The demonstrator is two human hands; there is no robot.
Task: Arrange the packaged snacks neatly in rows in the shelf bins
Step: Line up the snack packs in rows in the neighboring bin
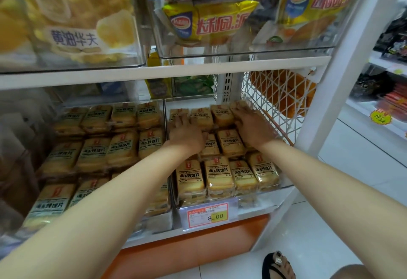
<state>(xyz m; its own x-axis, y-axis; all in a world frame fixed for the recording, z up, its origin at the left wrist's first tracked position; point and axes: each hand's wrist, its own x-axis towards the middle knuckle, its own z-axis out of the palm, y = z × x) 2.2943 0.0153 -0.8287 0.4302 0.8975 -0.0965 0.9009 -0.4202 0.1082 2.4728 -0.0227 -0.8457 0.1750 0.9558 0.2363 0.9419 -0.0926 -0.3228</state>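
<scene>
Two clear shelf bins hold rows of tan snack packs with dark lettering. The right bin (284, 187) has three rows of packs (217, 176); the left bin (169, 214) holds similar packs (94, 153). Both my hands reach deep into the right bin. My left hand (185, 134) lies flat on packs at the back left. My right hand (253, 128) presses fingers-down on packs at the back right corner, against the bin wall. Fingers of both hands are spread over the packs, not wrapped around any.
A price tag reading 8.00 (208, 214) hangs on the right bin's front. Above, a shelf board (154, 70) carries bins of yellow snacks (211, 23). A white lattice basket (277, 98) stands behind to the right. A white post (330, 93) borders the shelf. My sandalled foot (277, 265) is on the tiled floor.
</scene>
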